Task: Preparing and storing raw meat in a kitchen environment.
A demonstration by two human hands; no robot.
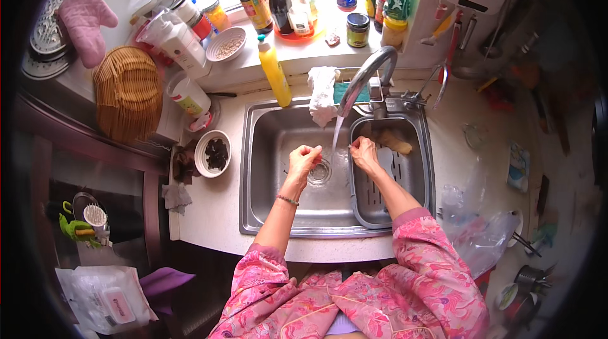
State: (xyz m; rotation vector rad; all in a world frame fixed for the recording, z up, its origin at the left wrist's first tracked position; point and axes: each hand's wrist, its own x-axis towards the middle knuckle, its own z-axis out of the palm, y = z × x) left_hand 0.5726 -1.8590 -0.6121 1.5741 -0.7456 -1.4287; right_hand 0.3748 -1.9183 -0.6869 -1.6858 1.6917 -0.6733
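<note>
Water runs from the curved metal faucet [365, 78] into the stainless steel sink [270, 196], between my two hands. My left hand [304, 161], a beaded bracelet at its wrist, is over the basin by the drain [319, 171]. Its fingers are curled with thumb and fingertips together; whether they hold something small cannot be told. At the left rim of the grey drain basket [373, 220] is my right hand [365, 151], fingers bent and pinched, perhaps on something tiny. A pale brown piece of food [395, 142], possibly ginger root, lies in the basket beyond it, near a whitish flat object [385, 158].
A white bowl of dark pieces [213, 154] stands left of the sink. Behind the sink are a yellow dish soap bottle [274, 73], a white cloth [323, 94] and a green scouring pad [351, 93]. Clear plastic bags [484, 234] lie on the right counter.
</note>
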